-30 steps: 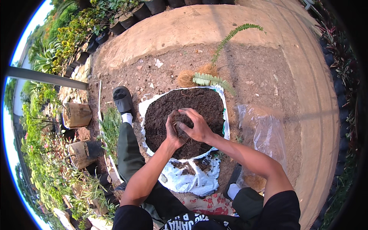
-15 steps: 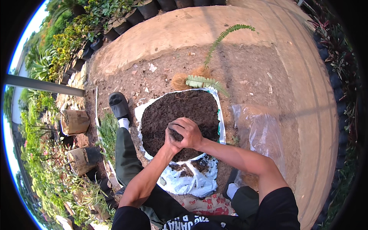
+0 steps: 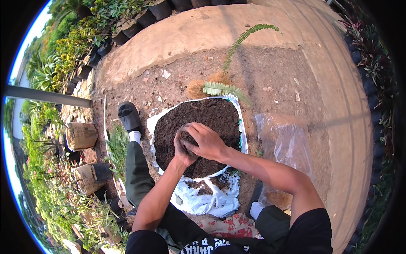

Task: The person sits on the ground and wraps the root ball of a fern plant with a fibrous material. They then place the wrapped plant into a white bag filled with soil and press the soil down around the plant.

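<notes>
Hands [image 3: 195,144] clasp soil clump over upright white sack [image 3: 203,199].

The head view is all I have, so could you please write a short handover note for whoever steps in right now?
Left hand: cupped around a clump of dark soil, above the white sack of soil.
Right hand: laid over the left, pressing the same clump.
Things: the sack stands open between the legs, soil to its rim; a fern lies on the ground just beyond it; a clear plastic bag lies to the right.
Done: soil gathered in both hands.
Left: fern unplanted.
</notes>
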Motion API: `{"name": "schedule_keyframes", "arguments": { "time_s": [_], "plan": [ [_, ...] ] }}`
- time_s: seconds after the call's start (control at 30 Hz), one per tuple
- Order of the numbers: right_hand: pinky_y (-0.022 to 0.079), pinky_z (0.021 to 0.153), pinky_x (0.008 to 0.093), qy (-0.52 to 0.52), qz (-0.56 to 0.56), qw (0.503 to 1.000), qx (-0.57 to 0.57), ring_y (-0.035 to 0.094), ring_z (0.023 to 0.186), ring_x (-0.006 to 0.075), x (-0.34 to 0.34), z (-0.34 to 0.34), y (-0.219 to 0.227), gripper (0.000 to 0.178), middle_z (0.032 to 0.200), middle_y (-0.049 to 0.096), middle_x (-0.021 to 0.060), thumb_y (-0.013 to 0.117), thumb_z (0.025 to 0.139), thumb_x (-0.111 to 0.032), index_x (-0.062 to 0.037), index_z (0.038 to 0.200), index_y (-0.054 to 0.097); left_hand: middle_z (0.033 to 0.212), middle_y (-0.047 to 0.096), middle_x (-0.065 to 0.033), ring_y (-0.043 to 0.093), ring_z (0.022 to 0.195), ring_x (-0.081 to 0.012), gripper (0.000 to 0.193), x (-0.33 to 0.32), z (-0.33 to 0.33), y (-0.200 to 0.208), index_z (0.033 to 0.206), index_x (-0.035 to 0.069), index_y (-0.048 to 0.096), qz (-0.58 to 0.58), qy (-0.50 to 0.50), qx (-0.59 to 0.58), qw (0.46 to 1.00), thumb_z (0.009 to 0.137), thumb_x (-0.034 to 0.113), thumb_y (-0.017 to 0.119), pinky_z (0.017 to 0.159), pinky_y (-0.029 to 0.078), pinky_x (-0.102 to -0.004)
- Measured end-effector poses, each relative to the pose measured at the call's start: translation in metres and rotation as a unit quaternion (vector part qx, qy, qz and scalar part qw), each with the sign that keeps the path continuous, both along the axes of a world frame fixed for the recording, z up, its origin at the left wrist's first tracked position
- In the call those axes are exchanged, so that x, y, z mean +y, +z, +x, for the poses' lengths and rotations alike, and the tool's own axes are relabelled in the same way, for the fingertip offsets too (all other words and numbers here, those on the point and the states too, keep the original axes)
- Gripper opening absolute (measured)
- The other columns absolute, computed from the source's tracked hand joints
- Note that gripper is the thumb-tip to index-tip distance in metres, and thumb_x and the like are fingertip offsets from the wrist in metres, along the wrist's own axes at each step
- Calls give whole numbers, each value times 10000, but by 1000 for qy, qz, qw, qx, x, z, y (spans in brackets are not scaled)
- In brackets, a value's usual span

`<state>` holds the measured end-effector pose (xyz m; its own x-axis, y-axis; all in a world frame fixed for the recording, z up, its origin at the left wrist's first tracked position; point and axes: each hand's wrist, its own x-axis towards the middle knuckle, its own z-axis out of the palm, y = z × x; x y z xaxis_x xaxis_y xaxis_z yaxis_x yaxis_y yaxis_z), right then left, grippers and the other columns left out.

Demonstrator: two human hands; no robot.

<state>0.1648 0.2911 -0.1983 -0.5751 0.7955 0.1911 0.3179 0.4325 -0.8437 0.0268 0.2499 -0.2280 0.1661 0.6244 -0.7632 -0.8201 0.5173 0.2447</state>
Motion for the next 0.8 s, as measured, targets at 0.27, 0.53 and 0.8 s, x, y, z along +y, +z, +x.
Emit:
{"name": "schedule_keyframes", "arguments": {
  "time_s": [0.27, 0.53, 0.8],
  "plan": [
    [511, 866, 434, -65, 178, 979, 72, 620, 973, 324, -18, 0, -22, 389, 990, 630, 121, 751, 712, -356, -52, 942, 675, 1149, 635, -50, 609, 1106, -236, 422, -13, -10, -47, 1171, 154, 616, 19, 19, -71, 997, 957, 498, 496, 995, 488, -431],
    [537, 785, 396, -45, 75, 991, 104, 663, 881, 291, -3, 1, -36, 314, 931, 670, 130, 682, 773, -276, -7, 936, 696, 1148, 654, -61, 629, 1076, -238, 466, -2, 0, -5, 1148, 149, 636, -38, -25, 2, 999, 950, 545, 490, 965, 503, -436],
    [471, 938, 394, -9, -189, 968, 166, 636, 1031, 294, 13, 19, -22, 337, 1067, 653, 162, 608, 880, -258, 11, 1079, 651, 1232, 632, -75, 601, 1137, -257, 567, 4, -5, 15, 1226, 163, 611, 16, -46, -43, 998, 903, 620, 521, 984, 468, -455]
  ]
}}
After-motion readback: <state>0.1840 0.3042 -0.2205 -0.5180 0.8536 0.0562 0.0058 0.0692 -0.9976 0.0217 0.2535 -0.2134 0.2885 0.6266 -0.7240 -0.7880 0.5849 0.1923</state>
